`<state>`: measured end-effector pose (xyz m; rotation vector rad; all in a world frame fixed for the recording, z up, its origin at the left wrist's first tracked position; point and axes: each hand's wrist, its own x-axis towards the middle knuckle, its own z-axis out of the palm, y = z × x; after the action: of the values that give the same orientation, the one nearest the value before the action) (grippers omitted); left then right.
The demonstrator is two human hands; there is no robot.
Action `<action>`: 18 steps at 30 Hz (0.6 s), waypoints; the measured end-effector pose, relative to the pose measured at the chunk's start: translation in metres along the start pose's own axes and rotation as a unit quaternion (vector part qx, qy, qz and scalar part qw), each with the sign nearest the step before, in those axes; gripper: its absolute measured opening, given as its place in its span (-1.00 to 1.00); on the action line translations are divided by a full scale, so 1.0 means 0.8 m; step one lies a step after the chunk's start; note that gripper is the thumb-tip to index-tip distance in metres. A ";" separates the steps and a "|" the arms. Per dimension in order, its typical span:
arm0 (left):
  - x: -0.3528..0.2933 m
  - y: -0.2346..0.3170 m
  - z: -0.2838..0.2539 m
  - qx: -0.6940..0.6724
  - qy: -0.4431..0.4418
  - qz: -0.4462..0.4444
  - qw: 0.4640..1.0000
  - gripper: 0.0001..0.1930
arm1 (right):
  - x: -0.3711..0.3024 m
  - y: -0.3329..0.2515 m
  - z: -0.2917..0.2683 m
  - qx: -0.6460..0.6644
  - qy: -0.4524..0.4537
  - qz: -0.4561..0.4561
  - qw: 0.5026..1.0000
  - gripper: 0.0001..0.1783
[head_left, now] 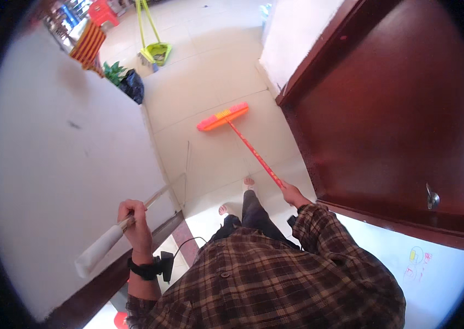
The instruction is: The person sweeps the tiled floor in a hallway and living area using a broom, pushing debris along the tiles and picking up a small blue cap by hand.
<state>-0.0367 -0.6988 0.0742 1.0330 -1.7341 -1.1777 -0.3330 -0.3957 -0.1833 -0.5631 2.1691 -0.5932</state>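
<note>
We look straight down at a tiled floor (210, 82) in a doorway. Our right hand (293, 194) is wrapped around the upper end of a red broom handle (254, 154), fingers closed on it. The handle slants away up and to the left, ending in an orange broom head (222, 116) that rests flat on the pale tiles, well ahead of our feet (237, 196).

Our left hand (134, 222) is clenched around a second stick, a long pole (112, 236) with a white-wrapped grip end; the fingers curl fully round it. The white end points down-left, in front of the white wall (62, 175); the thinner far end runs up-right along the wall's edge. What sits at its far tip we cannot tell. A black wristwatch (144, 268) shows on the left wrist, with a small black device and a cable just beside it.

To the right stands a dark red door (402, 115), open, with a metal handle (432, 197) near its lower edge. A brown plaid shirt (276, 279) fills the bottom of the view.

Farther off, up the floor: a green dustpan and broom set (155, 52) leaning upright, a black bag (132, 85) beside a green plant against the wall corner, and a striped orange object (87, 46) beyond.
</note>
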 end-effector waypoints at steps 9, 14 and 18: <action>0.042 -0.037 0.068 0.094 -0.061 -0.016 0.994 -0.81 | -0.327 0.162 -0.076 0.087 -0.065 0.244 0.964 -0.59; 0.048 -0.065 0.090 0.100 -0.055 -0.042 0.993 -0.80 | -0.330 0.146 -0.123 0.012 -0.041 0.202 0.978 -0.67; 0.058 -0.068 0.102 0.058 -0.019 -0.062 0.996 -0.81 | -0.224 0.100 -0.157 0.009 -0.018 0.124 0.992 -0.74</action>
<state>-0.1179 -0.7290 0.0083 1.2102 -1.8065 -1.1923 -0.3441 -0.2023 -0.0538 -0.2860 2.1548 -0.4632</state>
